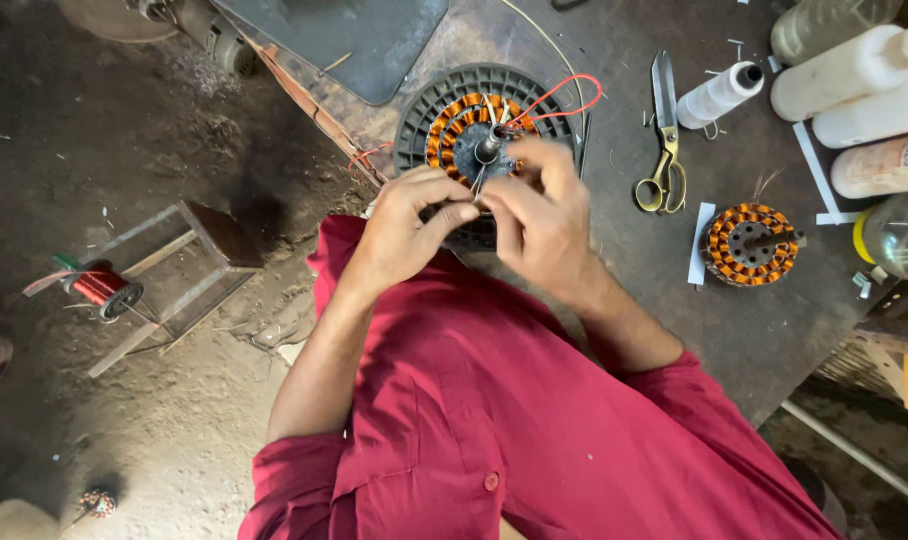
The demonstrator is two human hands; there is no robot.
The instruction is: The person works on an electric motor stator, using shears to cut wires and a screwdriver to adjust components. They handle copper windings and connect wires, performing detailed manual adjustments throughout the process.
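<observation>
Two hands meet over one stator [474, 130], and everything else can be placed from it. Far left of the stator, down on the dirt floor, a spool [104, 288] of red wire lies beside a small wooden frame [189, 265]. The stator itself sits on the bench [614, 250] near its left edge, flat in a dark round ribbed housing [419, 110], its ring of copper coils facing up and its shaft [489, 145] pointing up toward the camera, so the long axis stands upright off the bench. The left hand [404, 235] is closed in a pinch at the near rim of the coils, thumb against fingertips, apparently on fine wire, though the strand is too thin to make out. The right hand [544, 215] is curled beside it, fingers bent over the coils; whether it grips a lead I cannot tell. A red lead [564, 95] loops out just right of the stator. Judging by this, the work in hand is dressing or joining winding ends, and the next move would call for a steady, fine pull without kinking the wire. Right of the stator lie scissors [664, 140], then a white thread cone [719, 95], a second wound stator [752, 245], and farthest right some plastic bottles [854, 70].
</observation>
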